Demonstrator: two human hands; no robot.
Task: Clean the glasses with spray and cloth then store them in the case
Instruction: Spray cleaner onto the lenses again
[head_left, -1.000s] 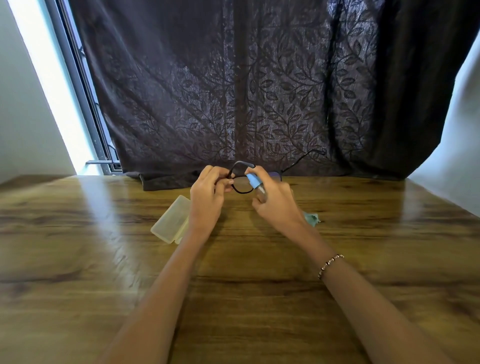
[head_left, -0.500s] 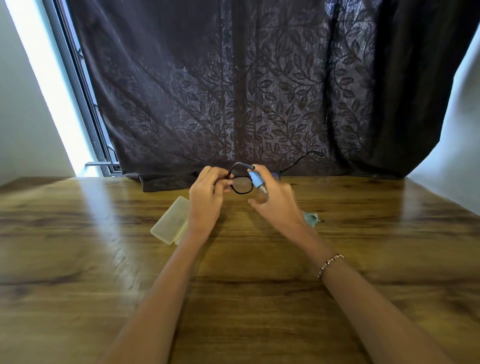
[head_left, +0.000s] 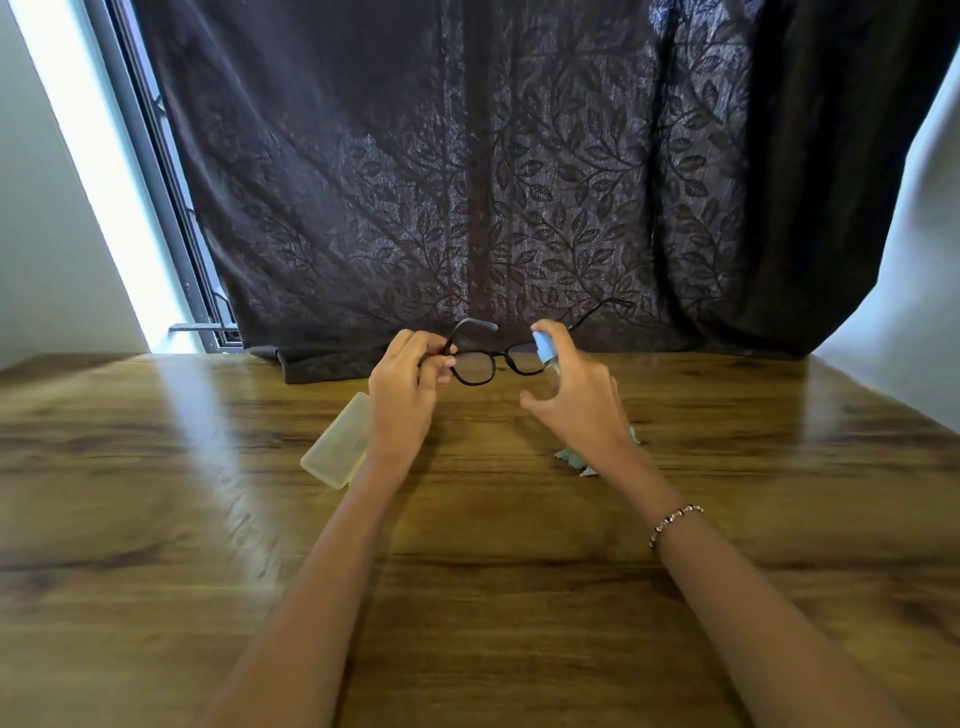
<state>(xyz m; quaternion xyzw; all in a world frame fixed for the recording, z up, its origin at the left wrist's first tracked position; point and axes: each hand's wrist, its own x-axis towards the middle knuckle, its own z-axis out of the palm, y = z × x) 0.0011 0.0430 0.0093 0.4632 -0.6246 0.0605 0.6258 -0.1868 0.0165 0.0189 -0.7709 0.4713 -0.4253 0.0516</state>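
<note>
glasses held up over the table, spray bottle at 1 lens

the black round-rimmed plastic glasses (head_left: 475, 364) are in the air above the far part of the table, lenses facing the person, both temples unfolded and pointing away. the left hand (head_left: 405, 395) pinches the frame at its left end, fingers and thumb curled round the corner by the hinge. the right hand (head_left: 576, 400) is wrapped round a small clear spray bottle with a light blue top (head_left: 545, 349), the index finger lying over the top and the thumb sticking out to the left. the bottle sits right at the right lens; i cannot tell whether the 2 touch.

below the left wrist a pale translucent rectangular plastic case (head_left: 337, 447) lies flat on the table, part of it hidden by the arm. under the right wrist a crumpled pale green cloth (head_left: 571, 460) lies on the wood, mostly covered. a beaded bracelet (head_left: 674, 522) circles the right wrist.

all of this is over a glossy brown wood-grain table (head_left: 467, 597). behind hangs a dark leaf-patterned curtain (head_left: 467, 182), its hem resting on the table's far edge, with a grey window frame (head_left: 156, 182) and bright daylight at the left.
</note>
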